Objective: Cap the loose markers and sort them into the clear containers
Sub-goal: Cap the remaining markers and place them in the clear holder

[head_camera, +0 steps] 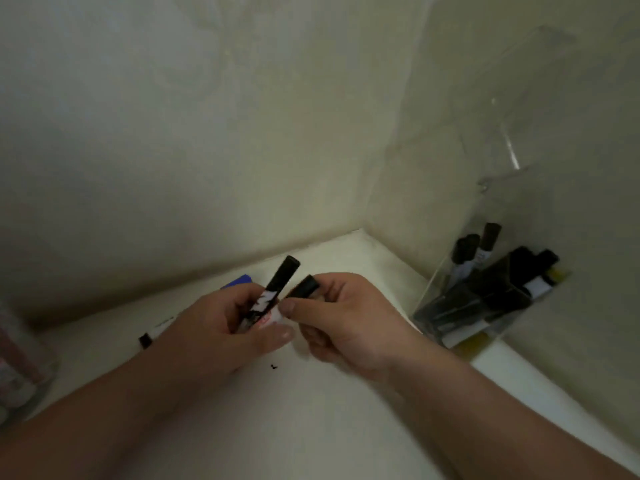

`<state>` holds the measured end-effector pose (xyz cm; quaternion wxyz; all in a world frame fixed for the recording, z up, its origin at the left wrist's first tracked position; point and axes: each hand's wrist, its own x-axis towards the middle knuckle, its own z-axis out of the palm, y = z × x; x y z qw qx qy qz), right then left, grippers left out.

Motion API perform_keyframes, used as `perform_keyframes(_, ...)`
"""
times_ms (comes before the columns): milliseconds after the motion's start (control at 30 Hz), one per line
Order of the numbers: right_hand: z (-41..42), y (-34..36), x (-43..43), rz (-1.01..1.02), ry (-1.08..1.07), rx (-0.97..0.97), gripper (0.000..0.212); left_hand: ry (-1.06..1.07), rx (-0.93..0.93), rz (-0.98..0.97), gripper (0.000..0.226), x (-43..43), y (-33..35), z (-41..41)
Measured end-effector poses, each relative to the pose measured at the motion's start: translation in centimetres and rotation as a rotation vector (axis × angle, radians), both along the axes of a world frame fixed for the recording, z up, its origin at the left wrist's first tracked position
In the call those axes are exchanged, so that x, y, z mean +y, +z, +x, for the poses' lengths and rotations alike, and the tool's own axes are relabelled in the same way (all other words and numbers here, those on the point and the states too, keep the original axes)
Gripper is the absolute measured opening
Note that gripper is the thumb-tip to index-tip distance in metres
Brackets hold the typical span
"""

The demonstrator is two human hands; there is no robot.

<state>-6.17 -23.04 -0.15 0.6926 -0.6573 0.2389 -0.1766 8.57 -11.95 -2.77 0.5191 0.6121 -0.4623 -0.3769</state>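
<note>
My left hand [221,327] grips a black and white marker [273,292], its black end pointing up and away. My right hand [343,320] pinches a black cap [304,287] right beside that marker, thumb almost touching the marker's white barrel. Another marker [152,336] lies on the white shelf [311,427] left of my left hand, partly hidden by it. A clear container [491,299] stands against the right wall and holds several black-capped markers.
A blue object [239,282] peeks out behind my left hand. A second clear container [20,368] with reddish contents stands at the far left edge. Walls close the shelf at the back and right. A small dark speck [274,367] lies on the shelf.
</note>
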Motion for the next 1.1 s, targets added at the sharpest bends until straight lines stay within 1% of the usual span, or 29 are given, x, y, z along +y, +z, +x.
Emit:
perform_keyframes(33, 0.2, -0.3, 0.0, -0.006, -0.034, -0.026, 0.009, 0.003, -0.054, 0.009, 0.049, -0.2, -0.5, 0.2)
perform_keyframes(67, 0.4, -0.6, 0.1, -0.022, -0.065, -0.038, 0.011, 0.021, -0.107, 0.025, 0.047, -0.3, -0.8, 0.2)
perform_keyframes(133, 0.7, -0.9, 0.4, -0.071, -0.112, -0.048, 0.015, 0.050, -0.200, 0.042, 0.039, -0.5, -1.2, 0.0)
perform_keyframes(200, 1.0, -1.1, 0.7, -0.141, -0.177, -0.039, 0.022, 0.085, -0.256, -0.007, 0.020, -0.6, -1.3, -0.8)
perform_keyframes(233, 1.1, -1.2, 0.9, -0.184, -0.223, -0.030, 0.024, 0.101, -0.276, -0.038, 0.015, -0.6, -1.2, -1.3)
perform_keyframes(300, 1.3, -1.4, 1.3, -0.282, -0.319, -0.015, 0.023, 0.114, -0.292, -0.094, 0.017, -0.5, -1.0, -2.3)
perform_keyframes(433, 1.5, -1.3, 2.2, -0.480, -0.437, 0.005, 0.010, 0.120, -0.321, -0.146, 0.027, -0.4, -1.0, -3.1)
perform_keyframes(500, 1.5, -1.0, 2.4, -0.555, -0.460, 0.002, 0.010, 0.115, -0.349, -0.194, 0.035, -0.3, -0.8, -3.5)
perform_keyframes(567, 1.5, -0.4, 2.5, -0.569, -0.463, -0.002, 0.016, 0.103, -0.368, -0.229, 0.040, -0.2, -0.8, -3.6)
perform_keyframes(633, 1.3, 0.5, 2.5, -0.563, -0.455, -0.002, 0.025, 0.115, -0.347, -0.252, 0.039, -0.3, -0.8, -3.6)
perform_keyframes(667, 1.1, 1.0, 2.5, -0.593, -0.450, 0.008, 0.030, 0.112, -0.336, -0.254, 0.046, -0.4, -0.8, -3.8)
perform_keyframes(733, 0.0, 2.4, 2.4, -0.693, -0.444, 0.012, 0.037, 0.076, -0.382, -0.219, 0.071, -0.2, -1.0, -4.1)
perform_keyframes(767, -0.9, 3.5, 2.5, -0.740, -0.456, -0.017, 0.038, 0.068, -0.447, -0.200, 0.079, -0.1, -1.1, -4.2)
perform_keyframes(833, -3.7, 6.4, 2.5, -0.804, -0.553, -0.154, 0.040, 0.099, -0.634, -0.216, 0.081, 0.3, -1.3, -3.5)
perform_keyframes(900, -7.5, 9.9, 2.2, -0.854, -0.706, -0.351, 0.044, 0.210, -0.847, -0.260, 0.071, 0.2, -1.3, -2.1)
perform_keyframes(967, -11.5, 12.8, 1.2, -0.984, -0.849, -0.496, 0.048, 0.324, -1.042, -0.236, 0.058, -0.3, -1.3, -0.3)
perform_keyframes(1033, -14.7, 14.2, -0.6, -1.099, -1.002, -0.481, 0.043, 0.404, -1.155, -0.099, 0.048, -0.7, -1.9, 1.7)
perform_keyframes(1100, -16.6, 14.0, -2.7, -1.101, -1.119, -0.405, 0.041, 0.441, -1.187, 0.099, 0.038, -0.9, -2.6, 3.2)
